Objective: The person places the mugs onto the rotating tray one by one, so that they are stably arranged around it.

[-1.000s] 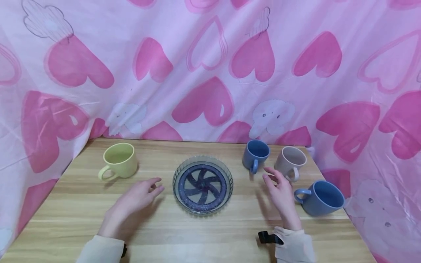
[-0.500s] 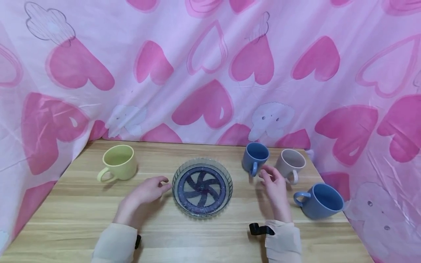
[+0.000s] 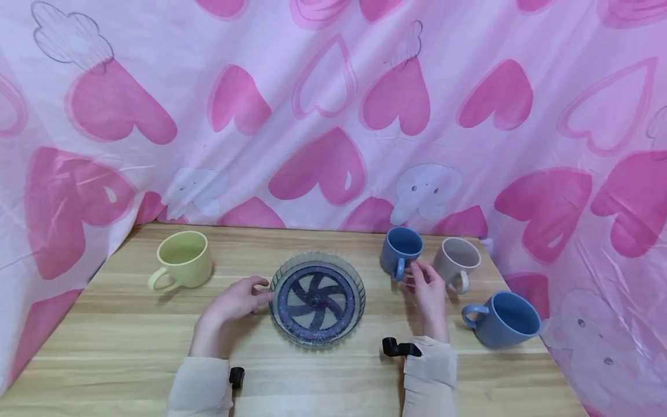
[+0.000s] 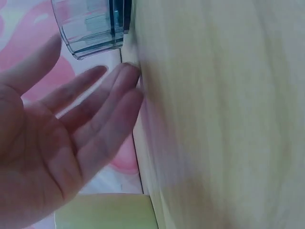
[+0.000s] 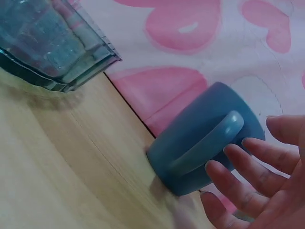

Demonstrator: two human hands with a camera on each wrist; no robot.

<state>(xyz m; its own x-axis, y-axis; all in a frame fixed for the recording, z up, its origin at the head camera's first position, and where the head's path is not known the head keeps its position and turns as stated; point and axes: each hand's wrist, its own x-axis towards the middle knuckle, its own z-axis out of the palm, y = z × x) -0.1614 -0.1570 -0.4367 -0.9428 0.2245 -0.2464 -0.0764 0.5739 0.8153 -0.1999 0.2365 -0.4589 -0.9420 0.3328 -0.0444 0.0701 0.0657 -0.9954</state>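
My left hand (image 3: 237,301) is at the left side of a round, fluted clear glass dish (image 3: 359,315), its thumb close to the rim. In the left wrist view its fingers (image 4: 107,126) curve loosely with nothing in them, and part of the glass dish (image 4: 90,45) shows beyond. My right hand (image 3: 429,292) is at the handle of the upright blue mug (image 3: 397,255) at the back. In the right wrist view the fingers (image 5: 233,188) spread beside the handle of that blue mug (image 5: 200,138) without wrapping round it; whether a fingertip touches is unclear.
A grey mug (image 3: 450,263) stands just right of my right hand, and a second blue mug (image 3: 497,330) is nearer the right edge. The yellow-green mug (image 3: 190,269) stands at the back left. A pink heart-patterned cloth (image 3: 312,87) hangs behind the wooden table (image 3: 312,382).
My left hand has moved right to the glass dish's side. My right hand has shifted left from near the grey mug to the back blue mug's handle. Mugs and dish stay put.
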